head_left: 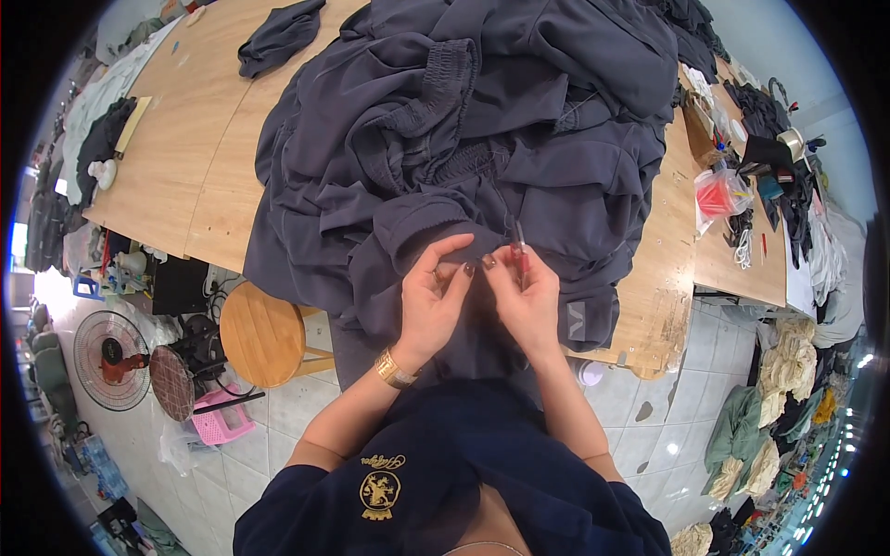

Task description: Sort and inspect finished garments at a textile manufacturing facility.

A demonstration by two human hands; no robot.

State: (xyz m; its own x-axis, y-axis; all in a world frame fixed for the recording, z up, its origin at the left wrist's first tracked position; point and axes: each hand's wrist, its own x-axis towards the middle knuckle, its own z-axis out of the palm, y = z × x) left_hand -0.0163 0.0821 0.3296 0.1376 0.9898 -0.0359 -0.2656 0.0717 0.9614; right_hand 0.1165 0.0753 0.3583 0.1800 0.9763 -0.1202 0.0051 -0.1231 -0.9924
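Observation:
A large heap of dark grey garments (593, 167) with gathered elastic bands covers the table in front of me. My left hand (434, 292) is over the near part of the heap, its thumb and index finger apart, with nothing visible between them. My right hand (527, 301) is close beside it, closed around a small red-handled tool (521, 255) with a thin metal tip pointing away from me. The tool looks like a seam ripper or thread snips; its exact kind is hard to make out. Grey cloth lies beneath both hands and hangs over the table's near edge.
The wooden table (209, 157) extends left and right of the heap. A separate dark cloth piece (280, 37) lies far left. A round wooden stool (262, 334) and a fan (111, 357) stand at left. Clutter, including a red-and-clear plastic container (721, 196), sits at right.

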